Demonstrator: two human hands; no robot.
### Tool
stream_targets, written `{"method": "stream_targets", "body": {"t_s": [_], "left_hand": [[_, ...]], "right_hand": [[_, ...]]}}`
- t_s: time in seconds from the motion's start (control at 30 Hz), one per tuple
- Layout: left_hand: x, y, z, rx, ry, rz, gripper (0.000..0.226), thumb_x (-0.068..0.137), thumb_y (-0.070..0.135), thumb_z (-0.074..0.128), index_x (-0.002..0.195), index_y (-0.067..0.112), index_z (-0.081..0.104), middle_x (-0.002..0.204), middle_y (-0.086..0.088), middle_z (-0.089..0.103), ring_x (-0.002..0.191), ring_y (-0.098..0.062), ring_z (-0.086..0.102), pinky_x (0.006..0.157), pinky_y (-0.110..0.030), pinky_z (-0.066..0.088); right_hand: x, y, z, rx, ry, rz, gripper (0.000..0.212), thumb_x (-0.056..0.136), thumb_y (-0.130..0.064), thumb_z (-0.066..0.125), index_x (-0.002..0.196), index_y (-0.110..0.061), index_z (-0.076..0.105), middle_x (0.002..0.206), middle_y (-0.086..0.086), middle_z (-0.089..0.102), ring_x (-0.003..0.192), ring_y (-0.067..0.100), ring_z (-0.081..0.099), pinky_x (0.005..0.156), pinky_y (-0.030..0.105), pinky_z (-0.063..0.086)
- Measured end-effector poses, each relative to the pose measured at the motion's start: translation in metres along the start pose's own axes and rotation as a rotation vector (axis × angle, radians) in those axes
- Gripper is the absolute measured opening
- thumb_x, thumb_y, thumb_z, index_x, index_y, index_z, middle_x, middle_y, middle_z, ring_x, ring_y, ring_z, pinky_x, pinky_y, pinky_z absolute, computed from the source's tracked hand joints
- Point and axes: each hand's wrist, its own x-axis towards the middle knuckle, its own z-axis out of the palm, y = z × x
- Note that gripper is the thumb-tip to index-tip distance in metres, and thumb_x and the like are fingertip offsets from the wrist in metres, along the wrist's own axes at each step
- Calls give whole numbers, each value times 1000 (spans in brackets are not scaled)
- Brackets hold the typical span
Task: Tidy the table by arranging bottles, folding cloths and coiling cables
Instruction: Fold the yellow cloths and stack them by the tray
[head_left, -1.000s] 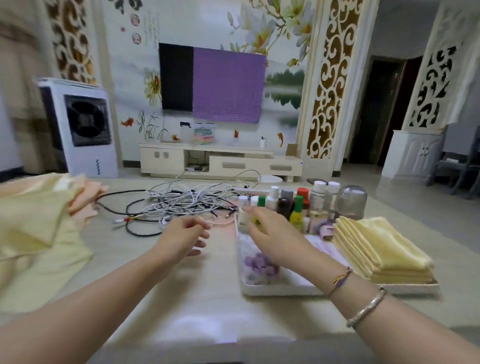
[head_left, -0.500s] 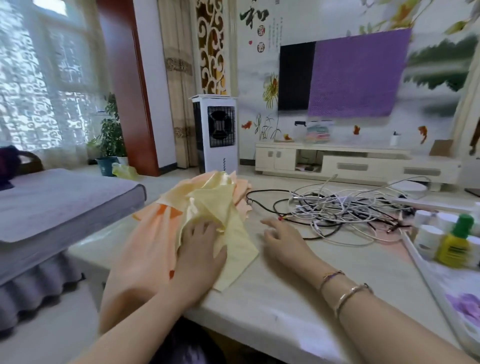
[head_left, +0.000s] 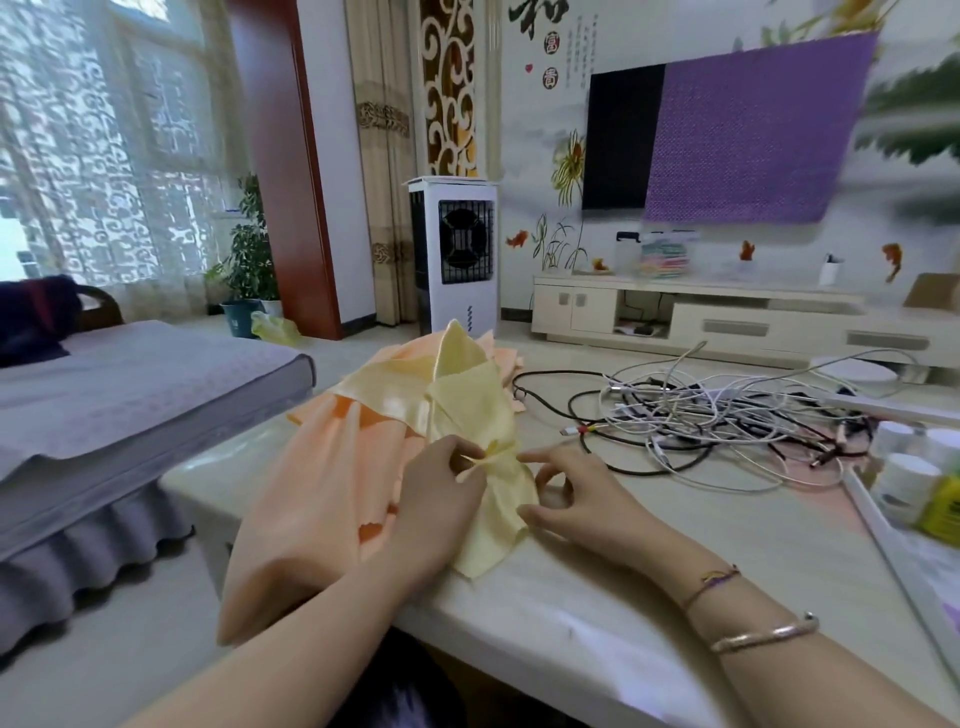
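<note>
On table (head_left: 597, 597), left hand (head_left: 441, 499) now pinches yellow cloth (head_left: 470, 410); right hand (head_left: 576, 493) loosely curled.

Crumpled yellow cloth (head_left: 467, 405) atop peach cloths (head_left: 322, 483) at table's left edge, beside tangled cables (head_left: 727, 415).

The pale, glossy worktop (head_left: 649, 587) carries a heap of cloths at its left end: peach-orange cloths (head_left: 317, 499) that spill over the near-left edge, with a yellow cloth (head_left: 467, 395) lying crumpled on top of them. To the right of the heap, toward the far side, sits a tangle of white and black cables (head_left: 722, 415) (loops overlapping, none coiled). At the right edge lies a white tray (head_left: 883, 525) holding white-capped bottles (head_left: 906, 478).
</note>
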Motion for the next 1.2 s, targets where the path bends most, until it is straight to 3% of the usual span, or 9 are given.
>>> {"method": "stream_targets", "body": {"t_s": [0.2, 0.3, 0.47, 0.7, 0.8, 0.9, 1.0, 1.1, 1.2], "left_hand": [[-6, 33, 10, -354, -184, -244, 15, 89, 7, 56, 100, 14, 64, 83, -3, 68, 68, -9, 63, 55, -12, 48], [-2, 36, 6, -200, -128, -111, 20, 88, 7, 55, 101, 19, 63, 86, 3, 70, 81, -13, 64, 65, -13, 47], [7, 26, 2, 150, -80, 201, 30, 87, 10, 54, 113, 25, 60, 114, 8, 55, 107, -15, 47, 90, -28, 44], [21, 24, 21, 282, -201, 275, 59, 90, 21, 59, 143, 26, 35, 145, 4, 37, 129, -24, 33, 107, -31, 26], [34, 29, 35, 252, -302, 349, 53, 88, 24, 61, 138, 28, 44, 137, 5, 47, 114, -17, 50, 99, -33, 43], [43, 38, 41, 239, -323, 369, 21, 83, 18, 64, 103, 17, 66, 114, 0, 58, 90, -16, 56, 82, -36, 50], [46, 45, 39, 309, -180, 391, 15, 75, 24, 70, 82, 11, 66, 89, 2, 56, 83, -22, 54, 76, -42, 47], [49, 51, 32, 372, -97, 412, 20, 75, 31, 70, 74, 14, 59, 78, 4, 53, 82, -24, 51, 72, -40, 42], [52, 61, 26, 317, -127, 410, 17, 79, 27, 65, 78, 10, 60, 77, -2, 60, 79, -22, 55, 70, -40, 44]], "right_hand": [[-1, -3, -5, 197, 50, 47, 24, 80, -12, 67, 82, -34, 61, 68, -10, 57, 55, -2, 47, 59, 17, 38], [2, -1, -10, 236, 205, 94, 27, 79, -5, 65, 65, -25, 55, 61, -9, 53, 57, 4, 45, 57, 22, 36], [2, 3, -35, 551, 480, 216, 23, 84, 2, 56, 70, -17, 55, 66, -2, 55, 65, 13, 50, 64, 28, 42], [4, 0, -36, 622, 383, 337, 23, 84, -19, 50, 62, -18, 45, 66, 3, 43, 71, 20, 42, 68, 32, 33], [3, -1, -37, 688, 337, 299, 21, 91, -9, 46, 70, -12, 45, 67, 6, 38, 67, 19, 38, 61, 30, 30], [4, 2, -40, 635, 389, 301, 20, 93, -8, 44, 73, -10, 49, 67, 5, 42, 67, 18, 40, 61, 31, 29], [7, 6, -40, 494, 461, 341, 24, 97, -25, 41, 86, -10, 57, 79, -1, 53, 79, 17, 49, 66, 29, 36], [3, 5, -39, 518, 392, 222, 53, 85, -64, 45, 113, -21, 59, 105, -9, 61, 99, 9, 56, 87, 29, 45], [-9, 0, -49, 145, 242, 87, 69, 70, -72, 54, 117, -21, 56, 113, -5, 56, 110, 13, 51, 96, 35, 41]]}}
